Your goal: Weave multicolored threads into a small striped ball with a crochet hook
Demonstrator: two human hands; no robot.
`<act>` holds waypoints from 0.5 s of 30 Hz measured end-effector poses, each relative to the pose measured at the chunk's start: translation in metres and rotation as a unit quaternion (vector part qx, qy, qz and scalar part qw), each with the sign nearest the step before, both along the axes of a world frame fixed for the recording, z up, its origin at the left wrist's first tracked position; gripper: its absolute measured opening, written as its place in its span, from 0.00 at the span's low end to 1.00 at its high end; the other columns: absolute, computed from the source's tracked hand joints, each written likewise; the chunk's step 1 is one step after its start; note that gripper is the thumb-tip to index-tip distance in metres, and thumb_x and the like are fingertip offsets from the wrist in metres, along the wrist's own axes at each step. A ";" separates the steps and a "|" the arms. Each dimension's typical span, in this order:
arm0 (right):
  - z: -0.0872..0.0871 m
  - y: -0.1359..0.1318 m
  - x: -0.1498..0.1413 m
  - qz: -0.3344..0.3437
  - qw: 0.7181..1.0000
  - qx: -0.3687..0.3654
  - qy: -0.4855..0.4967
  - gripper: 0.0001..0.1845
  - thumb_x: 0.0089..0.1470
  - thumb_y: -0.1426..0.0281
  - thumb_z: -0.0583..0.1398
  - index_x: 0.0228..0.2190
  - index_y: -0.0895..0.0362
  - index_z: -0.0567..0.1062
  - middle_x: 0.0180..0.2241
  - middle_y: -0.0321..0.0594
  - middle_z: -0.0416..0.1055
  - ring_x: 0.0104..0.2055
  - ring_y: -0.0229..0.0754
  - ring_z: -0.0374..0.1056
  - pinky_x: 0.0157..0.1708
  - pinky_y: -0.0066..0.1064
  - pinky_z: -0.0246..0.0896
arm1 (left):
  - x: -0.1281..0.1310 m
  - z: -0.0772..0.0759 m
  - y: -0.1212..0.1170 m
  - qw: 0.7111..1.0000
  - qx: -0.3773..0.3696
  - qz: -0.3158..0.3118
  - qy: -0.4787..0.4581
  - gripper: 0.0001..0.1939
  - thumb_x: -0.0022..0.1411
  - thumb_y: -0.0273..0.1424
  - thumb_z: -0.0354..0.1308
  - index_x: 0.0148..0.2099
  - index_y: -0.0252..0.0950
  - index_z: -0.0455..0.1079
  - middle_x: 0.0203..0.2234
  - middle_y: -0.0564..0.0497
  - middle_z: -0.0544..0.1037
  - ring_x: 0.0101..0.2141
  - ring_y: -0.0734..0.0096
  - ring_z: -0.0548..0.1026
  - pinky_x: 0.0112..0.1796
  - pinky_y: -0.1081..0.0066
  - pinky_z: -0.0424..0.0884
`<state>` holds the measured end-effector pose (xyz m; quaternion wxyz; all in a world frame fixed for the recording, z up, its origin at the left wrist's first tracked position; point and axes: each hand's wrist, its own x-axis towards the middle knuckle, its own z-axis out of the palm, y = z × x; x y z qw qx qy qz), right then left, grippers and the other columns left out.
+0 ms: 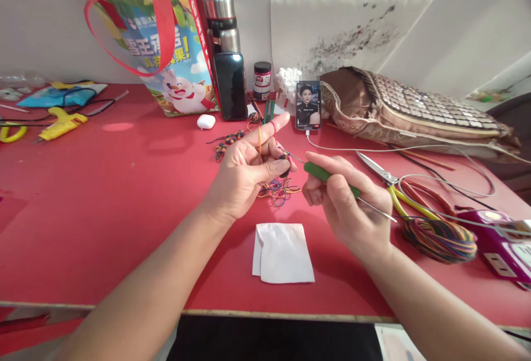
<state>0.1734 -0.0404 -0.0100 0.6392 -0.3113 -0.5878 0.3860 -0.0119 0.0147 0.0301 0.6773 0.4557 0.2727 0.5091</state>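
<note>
My left hand [249,170] pinches a small dark crochet piece [284,166] between thumb and fingers, its index finger stretched out with yarn [260,142] looped over it. A crochet hook with a green grip [317,172] lies in my right hand [348,200], held between thumb and fingers, its metal tip reaching the crochet piece. Loose multicoloured yarn strands [279,191] lie on the table just below my left hand. A ball of multicoloured yarn [440,239] rests to the right of my right hand. The exact stitch at the hook tip is too small to make out.
A folded white tissue [284,253] lies on the red table [103,228] in front. Scissors [390,177], a white cable [352,150] and a purple power strip [493,234] are at right. Behind stand two phones [230,87], a gift bag [153,35] and a sequined bag [406,95]. A yellow glue gun [62,123] sits left.
</note>
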 end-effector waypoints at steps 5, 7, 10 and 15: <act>0.005 0.005 0.013 0.037 0.999 -0.002 -0.008 0.15 0.73 0.62 0.65 0.56 0.43 0.88 0.33 0.39 0.76 0.30 0.41 0.70 0.31 0.38 0.71 | -0.009 0.002 0.004 0.998 -0.024 -0.064 -0.002 0.25 0.52 0.22 0.77 0.52 0.45 0.87 0.29 0.54 0.76 0.30 0.73 0.76 0.27 0.74 0.68; 0.010 0.006 0.017 0.037 0.999 0.010 -0.020 0.14 0.72 0.62 0.66 0.55 0.45 0.89 0.32 0.40 0.76 0.29 0.41 0.70 0.29 0.38 0.71 | -0.012 0.004 0.006 0.996 -0.028 -0.089 0.002 0.25 0.53 0.24 0.76 0.53 0.44 0.87 0.29 0.53 0.76 0.28 0.73 0.74 0.27 0.73 0.68; 0.016 0.006 0.021 0.042 0.998 0.035 -0.037 0.14 0.72 0.64 0.66 0.54 0.46 0.89 0.30 0.40 0.75 0.29 0.41 0.70 0.28 0.36 0.69 | -0.016 0.006 0.008 0.992 -0.027 -0.120 0.009 0.24 0.53 0.26 0.75 0.53 0.44 0.87 0.27 0.53 0.75 0.26 0.74 0.71 0.26 0.71 0.66; 0.021 0.004 0.026 0.056 0.997 0.022 -0.051 0.14 0.73 0.65 0.65 0.54 0.46 0.89 0.29 0.41 0.75 0.29 0.41 0.69 0.26 0.35 0.66 | -0.019 0.007 0.010 0.985 -0.045 -0.168 0.016 0.26 0.50 0.27 0.74 0.53 0.45 0.87 0.27 0.52 0.73 0.26 0.73 0.69 0.25 0.71 0.59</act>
